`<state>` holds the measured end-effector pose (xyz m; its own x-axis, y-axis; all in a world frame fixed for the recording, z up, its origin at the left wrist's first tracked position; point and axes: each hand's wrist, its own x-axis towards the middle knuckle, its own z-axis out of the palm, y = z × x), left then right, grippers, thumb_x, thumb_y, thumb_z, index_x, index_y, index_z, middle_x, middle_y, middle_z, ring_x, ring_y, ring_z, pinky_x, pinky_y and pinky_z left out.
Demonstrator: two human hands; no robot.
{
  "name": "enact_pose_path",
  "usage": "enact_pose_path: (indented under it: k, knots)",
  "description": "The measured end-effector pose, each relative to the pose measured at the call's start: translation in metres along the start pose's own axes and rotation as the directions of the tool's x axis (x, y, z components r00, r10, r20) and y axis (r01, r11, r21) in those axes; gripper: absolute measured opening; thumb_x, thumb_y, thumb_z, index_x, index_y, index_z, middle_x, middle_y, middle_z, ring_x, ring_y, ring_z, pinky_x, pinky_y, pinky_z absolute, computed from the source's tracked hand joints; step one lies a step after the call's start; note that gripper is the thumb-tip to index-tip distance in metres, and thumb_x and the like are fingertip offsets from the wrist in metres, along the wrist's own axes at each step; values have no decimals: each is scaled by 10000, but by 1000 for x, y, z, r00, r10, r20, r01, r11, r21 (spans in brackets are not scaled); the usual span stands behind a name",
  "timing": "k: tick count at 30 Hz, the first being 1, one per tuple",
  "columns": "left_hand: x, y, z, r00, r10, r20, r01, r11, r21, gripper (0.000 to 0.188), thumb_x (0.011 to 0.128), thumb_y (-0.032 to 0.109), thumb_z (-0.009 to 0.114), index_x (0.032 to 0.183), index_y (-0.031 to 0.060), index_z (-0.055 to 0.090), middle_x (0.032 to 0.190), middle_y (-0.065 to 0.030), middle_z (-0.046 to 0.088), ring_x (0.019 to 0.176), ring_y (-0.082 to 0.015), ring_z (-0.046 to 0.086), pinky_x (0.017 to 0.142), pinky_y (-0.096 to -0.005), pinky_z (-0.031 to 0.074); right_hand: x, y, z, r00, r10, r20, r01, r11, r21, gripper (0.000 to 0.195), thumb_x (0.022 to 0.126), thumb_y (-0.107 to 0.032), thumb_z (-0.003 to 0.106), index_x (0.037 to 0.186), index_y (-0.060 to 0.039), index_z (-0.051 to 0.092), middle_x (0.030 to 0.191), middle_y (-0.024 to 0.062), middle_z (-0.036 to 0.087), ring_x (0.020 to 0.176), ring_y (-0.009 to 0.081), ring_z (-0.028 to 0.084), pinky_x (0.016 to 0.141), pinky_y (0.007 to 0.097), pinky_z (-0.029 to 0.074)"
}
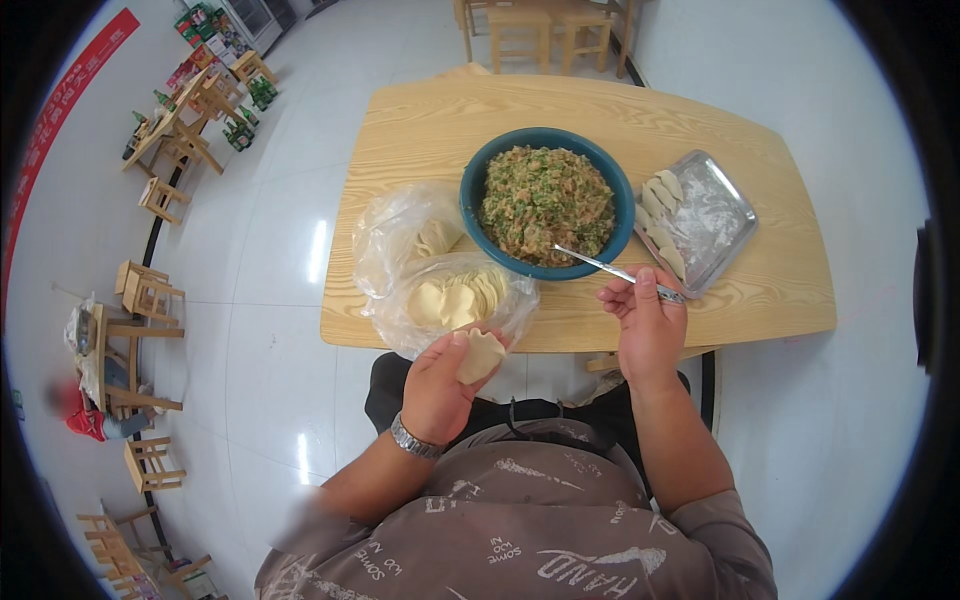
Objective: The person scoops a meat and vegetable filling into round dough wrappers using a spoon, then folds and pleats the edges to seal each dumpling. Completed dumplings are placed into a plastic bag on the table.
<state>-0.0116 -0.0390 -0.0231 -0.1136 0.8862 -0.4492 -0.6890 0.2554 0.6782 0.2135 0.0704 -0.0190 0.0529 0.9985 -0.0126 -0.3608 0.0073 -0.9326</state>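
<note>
On the palm side of my left hand (442, 382) lies a round dough wrapper (480, 357), held at its edge by the thumb. My right hand (651, 322) grips the handle of a metal spoon (611, 270), whose far end touches the minced filling with green bits (546, 202) in a blue bowl (470, 184). Just beyond my left hand, a stack of wrappers (457, 298) sits in an opened clear plastic bag (397, 330). Another bag (379, 225) with wrappers is behind it. Right of the bowl, a floured metal tray (739, 225) holds several folded dumplings (658, 196) along its left side.
The wooden table (795, 270) has curved edges and stands before me, near the right-hand wall. Farther off are wooden stools (517, 34), another table with green bottles (240, 135) on the floor beside it, and a person in red (86, 420) at the far left.
</note>
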Motion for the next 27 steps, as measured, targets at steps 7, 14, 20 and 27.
enact_pose_path:
  k: [7,14,20,27]
  knots:
    - [6,15,1,999,40,-9,-40,998,-43,379,1096,293,454,1304,-7,556,1330,-186,632,1252,-344,622,1033,-454,530,8,0,-9,993,119,5,-116,963,242,285,1075,-312,572,1138,-38,611,930,94,713,825,223,702,746,344,555]
    - [23,42,27,993,8,116,18,976,-215,487,1122,403,338,1377,10,469,1387,-210,588,1305,-373,582,1082,-462,503,12,-25,-10,994,93,52,-103,955,278,283,1063,-320,593,1141,-49,614,924,93,713,825,228,699,738,349,551]
    - [32,45,46,951,-47,306,132,956,-261,581,1119,499,262,1314,8,503,1361,-214,603,1287,-359,599,1045,-446,543,-11,-40,-8,960,20,280,-80,976,204,281,1067,-290,591,1141,-20,614,932,130,715,831,260,704,755,383,570]
    - [25,49,52,921,-90,380,216,929,-302,581,1119,495,264,1295,8,527,1337,-206,617,1268,-335,618,1012,-413,572,-15,-37,-26,822,-155,547,252,962,-107,203,1034,-188,647,1091,6,666,954,153,718,875,272,722,787,411,596]
